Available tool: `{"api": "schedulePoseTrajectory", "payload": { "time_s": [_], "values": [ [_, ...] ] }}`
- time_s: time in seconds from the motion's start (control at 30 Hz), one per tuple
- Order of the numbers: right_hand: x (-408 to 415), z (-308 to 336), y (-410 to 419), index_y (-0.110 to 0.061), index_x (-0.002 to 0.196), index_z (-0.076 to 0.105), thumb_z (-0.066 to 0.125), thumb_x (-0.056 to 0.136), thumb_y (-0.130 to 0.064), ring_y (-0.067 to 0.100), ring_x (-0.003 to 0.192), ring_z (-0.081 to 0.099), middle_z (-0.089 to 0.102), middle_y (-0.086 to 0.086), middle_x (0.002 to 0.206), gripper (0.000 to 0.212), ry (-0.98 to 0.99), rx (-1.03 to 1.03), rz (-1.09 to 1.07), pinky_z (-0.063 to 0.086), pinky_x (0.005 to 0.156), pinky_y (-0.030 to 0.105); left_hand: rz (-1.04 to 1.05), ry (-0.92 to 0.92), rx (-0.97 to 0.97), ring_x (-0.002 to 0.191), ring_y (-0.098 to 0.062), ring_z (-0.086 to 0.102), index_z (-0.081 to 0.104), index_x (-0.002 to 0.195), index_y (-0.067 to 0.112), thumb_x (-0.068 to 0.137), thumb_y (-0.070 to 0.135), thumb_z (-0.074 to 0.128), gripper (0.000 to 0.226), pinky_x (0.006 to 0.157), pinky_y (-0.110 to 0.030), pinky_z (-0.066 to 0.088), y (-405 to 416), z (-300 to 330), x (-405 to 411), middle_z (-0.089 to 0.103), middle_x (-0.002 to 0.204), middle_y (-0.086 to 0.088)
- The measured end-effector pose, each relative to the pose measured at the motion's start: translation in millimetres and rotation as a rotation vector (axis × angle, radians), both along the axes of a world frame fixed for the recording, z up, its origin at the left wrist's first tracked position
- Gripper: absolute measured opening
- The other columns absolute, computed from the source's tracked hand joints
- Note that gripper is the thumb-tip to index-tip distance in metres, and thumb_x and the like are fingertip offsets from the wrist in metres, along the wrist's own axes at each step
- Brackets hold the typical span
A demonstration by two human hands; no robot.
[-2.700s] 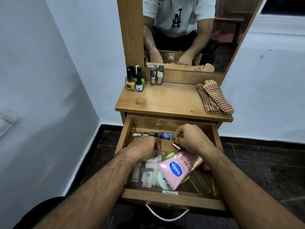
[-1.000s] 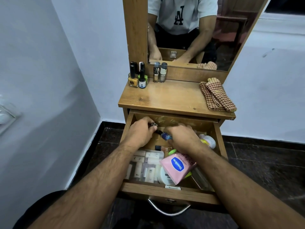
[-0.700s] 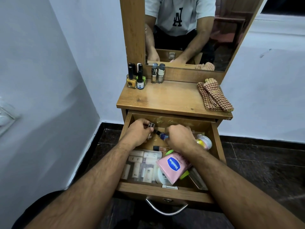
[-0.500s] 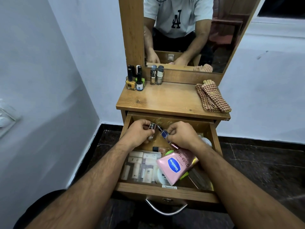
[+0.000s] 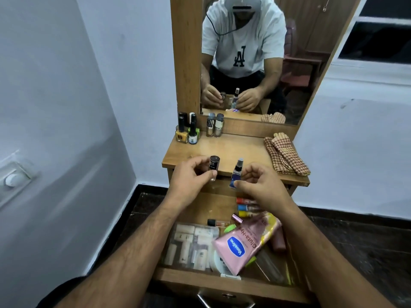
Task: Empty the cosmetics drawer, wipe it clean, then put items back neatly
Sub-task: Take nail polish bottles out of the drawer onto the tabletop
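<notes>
We have lifted both hands out of the drawer since a moment ago, when they were down inside it. Our left hand now pinches a dark-capped bottle upright in its fingers, and our right hand, at its 3 o'clock, grips a small spray bottle, both raised before the table edge. The pink tube lies in the drawer at 6 o'clock, the checked cloth at the table's 3 o'clock
</notes>
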State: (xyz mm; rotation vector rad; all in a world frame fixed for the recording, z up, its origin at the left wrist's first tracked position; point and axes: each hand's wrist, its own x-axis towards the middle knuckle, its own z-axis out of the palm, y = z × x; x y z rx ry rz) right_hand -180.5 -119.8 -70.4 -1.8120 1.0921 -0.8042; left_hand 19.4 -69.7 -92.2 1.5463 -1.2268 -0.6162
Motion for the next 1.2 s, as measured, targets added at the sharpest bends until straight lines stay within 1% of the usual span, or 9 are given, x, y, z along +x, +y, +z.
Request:
{"api": "schedulePoseTrajectory", "payload": {
  "time_s": [0.2,0.3,0.37,0.5,0.63,0.7,0.8,1.07,1.2],
  "values": [
    [27,9,-27,-0.021,0.085,0.068,0.080,0.080,-0.013,0.010,0.078,0.066,0.071,-0.004,0.083,0.015,0.013,-0.109,-0.145,0.056,0.071,0.025,0.144,-0.077,0.000,0.109,-0.006,0.061,0.065,0.127,0.024,0.086,0.022,0.075,0.042,0.095,-0.030,0.052,-39,17,5,0.068,0.119,0.010],
    [53,18,-46,-0.028,0.082,0.064,0.078,0.081,-0.018,0.003,0.074,0.060,0.066,-0.011,0.079,0.017,0.129,-0.168,-0.193,0.044,0.062,0.015,0.216,-0.171,0.021,0.112,-0.008,0.060,0.066,0.126,0.023,0.087,0.022,0.074,0.040,0.095,-0.023,0.047,-62,24,3,0.068,0.121,0.008],
    [71,21,-64,-0.027,0.077,0.061,0.078,0.080,-0.017,0.006,0.072,0.058,0.062,-0.012,0.075,0.020,0.177,-0.196,-0.231,0.038,0.058,0.016,0.258,-0.235,0.030,0.109,-0.010,0.061,0.069,0.122,0.022,0.087,0.021,0.073,0.035,0.091,-0.020,0.044,-75,28,0,0.070,0.118,0.006],
    [95,16,-94,-0.023,0.073,0.060,0.077,0.077,-0.019,0.018,0.083,0.063,0.068,-0.005,0.080,0.018,0.224,-0.177,-0.293,0.044,0.069,0.028,0.316,-0.249,0.020,0.106,-0.011,0.063,0.070,0.120,0.020,0.089,0.019,0.071,0.032,0.088,-0.017,0.043,-96,25,-1,0.072,0.115,0.004],
    [101,3,-101,-0.025,0.071,0.058,0.078,0.078,-0.021,0.016,0.083,0.064,0.067,-0.006,0.081,0.021,0.158,-0.164,-0.372,0.048,0.071,0.029,0.370,-0.317,0.024,0.112,-0.013,0.061,0.066,0.128,0.020,0.091,0.020,0.070,0.037,0.099,-0.026,0.048,-99,16,-4,0.069,0.122,0.002],
    [102,-1,-101,-0.026,0.074,0.059,0.078,0.079,-0.022,0.014,0.082,0.063,0.066,-0.008,0.079,0.019,0.145,-0.170,-0.388,0.051,0.074,0.030,0.410,-0.370,0.016,0.115,-0.014,0.059,0.063,0.130,0.019,0.092,0.019,0.068,0.038,0.100,-0.026,0.045,-98,14,-7,0.066,0.126,0.001],
    [106,-1,-102,-0.027,0.079,0.062,0.078,0.082,-0.023,0.012,0.084,0.063,0.067,-0.009,0.084,0.016,0.143,-0.164,-0.395,0.046,0.069,0.026,0.461,-0.395,0.039,0.116,-0.016,0.057,0.061,0.132,0.018,0.093,0.022,0.066,0.039,0.098,-0.027,0.046,-97,14,-8,0.062,0.128,-0.002],
    [111,2,-102,-0.028,0.090,0.066,0.074,0.086,-0.030,0.010,0.083,0.060,0.068,-0.010,0.089,0.009,0.185,-0.147,-0.429,0.036,0.058,0.023,0.489,-0.431,0.136,0.099,-0.017,0.062,0.069,0.115,0.021,0.095,0.028,0.063,0.022,0.084,-0.032,0.054,-99,17,-13,0.069,0.106,-0.001],
    [113,-3,-100,-0.026,0.103,0.070,0.071,0.089,-0.031,0.007,0.086,0.060,0.070,-0.011,0.095,0.014,0.178,-0.168,-0.482,0.042,0.068,0.024,0.498,-0.440,0.186,0.096,-0.018,0.064,0.069,0.108,0.019,0.097,0.029,0.060,0.017,0.082,-0.036,0.056,-100,20,-16,0.070,0.099,-0.001]
  ]
}}
